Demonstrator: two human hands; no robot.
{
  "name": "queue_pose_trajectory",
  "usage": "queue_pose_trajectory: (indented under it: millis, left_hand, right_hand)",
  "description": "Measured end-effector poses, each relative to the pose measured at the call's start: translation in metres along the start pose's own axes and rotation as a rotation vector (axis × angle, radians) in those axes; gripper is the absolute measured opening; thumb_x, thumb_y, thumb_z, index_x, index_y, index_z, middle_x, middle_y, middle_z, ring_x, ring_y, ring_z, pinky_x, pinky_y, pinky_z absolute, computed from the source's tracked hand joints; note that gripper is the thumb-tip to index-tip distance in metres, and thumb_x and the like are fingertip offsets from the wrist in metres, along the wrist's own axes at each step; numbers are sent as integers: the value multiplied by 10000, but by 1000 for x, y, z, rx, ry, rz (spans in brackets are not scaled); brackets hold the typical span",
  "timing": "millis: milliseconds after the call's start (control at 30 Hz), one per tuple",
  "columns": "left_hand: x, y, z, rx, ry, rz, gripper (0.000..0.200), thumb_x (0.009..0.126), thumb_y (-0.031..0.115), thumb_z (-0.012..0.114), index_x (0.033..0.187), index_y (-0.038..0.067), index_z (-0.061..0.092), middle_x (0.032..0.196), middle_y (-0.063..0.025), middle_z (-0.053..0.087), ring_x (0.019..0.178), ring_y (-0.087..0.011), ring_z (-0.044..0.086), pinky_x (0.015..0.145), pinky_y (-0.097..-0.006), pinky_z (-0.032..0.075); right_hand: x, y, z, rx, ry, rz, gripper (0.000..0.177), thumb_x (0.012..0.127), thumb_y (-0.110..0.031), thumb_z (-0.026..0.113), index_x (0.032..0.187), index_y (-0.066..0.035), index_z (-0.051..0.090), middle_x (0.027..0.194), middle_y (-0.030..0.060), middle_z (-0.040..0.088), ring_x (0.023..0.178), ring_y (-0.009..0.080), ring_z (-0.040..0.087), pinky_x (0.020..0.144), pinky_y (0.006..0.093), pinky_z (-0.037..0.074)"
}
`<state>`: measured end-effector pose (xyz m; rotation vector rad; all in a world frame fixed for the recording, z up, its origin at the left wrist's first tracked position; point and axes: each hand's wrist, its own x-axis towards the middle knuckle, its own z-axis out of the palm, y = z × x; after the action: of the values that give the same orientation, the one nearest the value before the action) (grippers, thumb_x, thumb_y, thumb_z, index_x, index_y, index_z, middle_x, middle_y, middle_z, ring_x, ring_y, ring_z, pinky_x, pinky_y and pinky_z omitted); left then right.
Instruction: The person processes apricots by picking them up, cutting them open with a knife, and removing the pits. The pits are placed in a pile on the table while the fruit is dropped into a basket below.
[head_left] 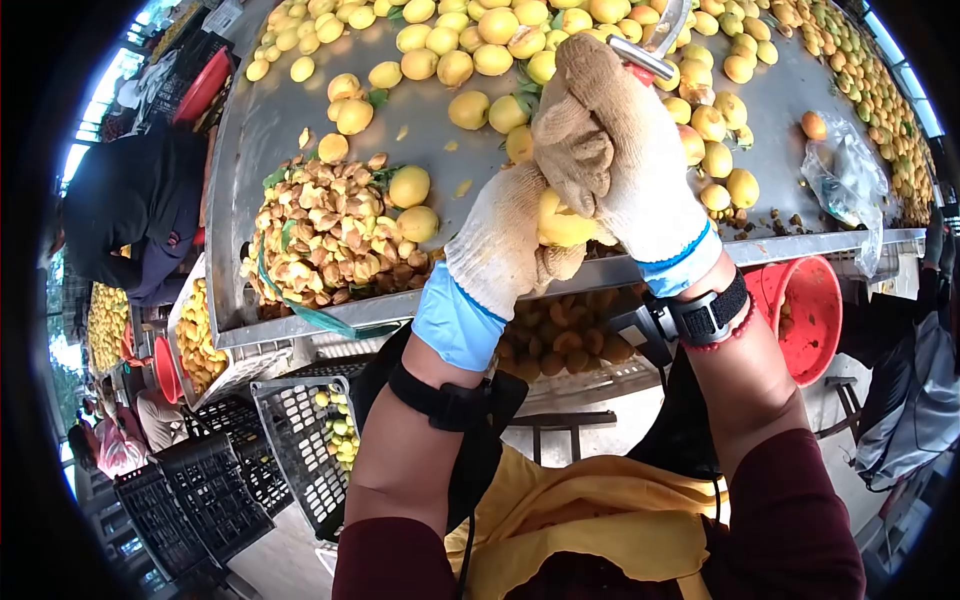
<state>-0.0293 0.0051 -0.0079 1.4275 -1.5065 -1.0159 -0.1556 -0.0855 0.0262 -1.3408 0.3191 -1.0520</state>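
We see our gloved left hand (pixel 500 250) closed around a yellow fruit (pixel 562 228), just over the near edge of the metal table (pixel 270 120). Our right hand (pixel 612 150) sits on top of it, fist shut on a metal tool (pixel 660 40) whose handle is hidden inside the glove. Both gloves cover most of the fruit. A heap of brown scraps (pixel 320 235) lies left of the hands, and a red bucket (pixel 805 310) stands right of the right wrist.

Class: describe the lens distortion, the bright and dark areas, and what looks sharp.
Head view: fisheye bows the metal table, blackens the corners; windows at the left edge glare white; the left hand, its yellow fruit and the right hand on the metal tool look sharp.
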Motion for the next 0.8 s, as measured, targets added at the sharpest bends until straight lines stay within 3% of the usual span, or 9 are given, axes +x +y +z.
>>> queue_pose_trajectory:
  millis: [133, 367, 400, 467, 500, 600, 733, 767, 800]
  left_hand:
    - [1, 2, 3, -427, -4, -82, 465, 837, 119, 725, 1282, 36, 616, 1158, -115, 721, 943, -293, 733, 832, -365, 601]
    - [9, -11, 6, -1513, -83, -238, 367, 969, 79, 608, 1331, 26, 590, 1198, -100, 708, 996, -255, 728, 870, -367, 601]
    - [10, -9, 6, -1511, -89, -234, 367, 969, 79, 608, 1331, 26, 590, 1198, -100, 708, 996, -255, 728, 870, -367, 601]
    - [9, -3, 5, 339, 169, 378, 315, 1043, 110, 529, 1336, 12, 588, 1198, -97, 709, 1023, -242, 722, 879, -361, 595]
    - [11, 16, 3, 471, 135, 259, 318, 1076, 181, 512, 1326, 2, 592, 1175, -100, 714, 1013, -232, 721, 865, -350, 590]
    - [26, -32, 27, -189, 348, 223, 413, 954, 181, 639, 1324, 11, 571, 1230, -131, 690, 1138, -252, 681, 943, -356, 561]
    - [20, -6, 18, -1276, 249, -272, 345, 1066, 218, 542, 1341, 13, 579, 1198, -106, 693, 1050, -195, 694, 846, -321, 583]
    - [18, -10, 14, -470, 130, -99, 373, 1014, 166, 611, 1353, 18, 567, 1230, -102, 683, 1106, -203, 682, 874, -333, 584]
    - [17, -13, 11, -469, 133, -94, 373, 1014, 166, 611, 1353, 18, 567, 1230, -102, 683, 1106, -203, 682, 874, -333, 584]
  right_hand:
    - [9, -3, 10, 197, 123, 90, 276, 1078, -335, 575, 953, -95, 627, 751, -5, 602, 543, 116, 546, 471, 261, 434]
    - [14, -17, 8, 544, 145, 243, 465, 1109, -416, 483, 722, -160, 471, 554, -60, 366, 379, 70, 332, 345, 241, 291]
    - [14, -18, 7, 541, 145, 237, 465, 1109, -416, 483, 722, -160, 471, 554, -60, 366, 379, 70, 332, 345, 241, 291]
    - [14, -19, 4, 607, 157, 278, 461, 1106, -410, 498, 717, -163, 464, 556, -58, 363, 381, 71, 335, 346, 240, 293]
    - [13, -19, 4, 571, 112, 238, 441, 1097, -412, 519, 744, -148, 522, 568, -56, 398, 383, 71, 340, 352, 254, 302]
    - [15, -23, 28, 111, 332, 217, 431, 1090, -424, 530, 784, -126, 581, 564, -52, 411, 382, 72, 328, 362, 270, 309]
    - [12, -3, 3, 481, 137, 293, 347, 1066, -358, 584, 851, -94, 649, 587, -33, 527, 421, 84, 445, 402, 249, 338]
    - [13, -5, 3, 564, 101, 273, 321, 1062, -329, 587, 863, -89, 661, 599, -19, 562, 433, 97, 481, 405, 242, 340]
    - [13, -7, 5, 562, 96, 270, 321, 1062, -329, 587, 863, -89, 661, 599, -19, 562, 433, 97, 481, 405, 242, 340]
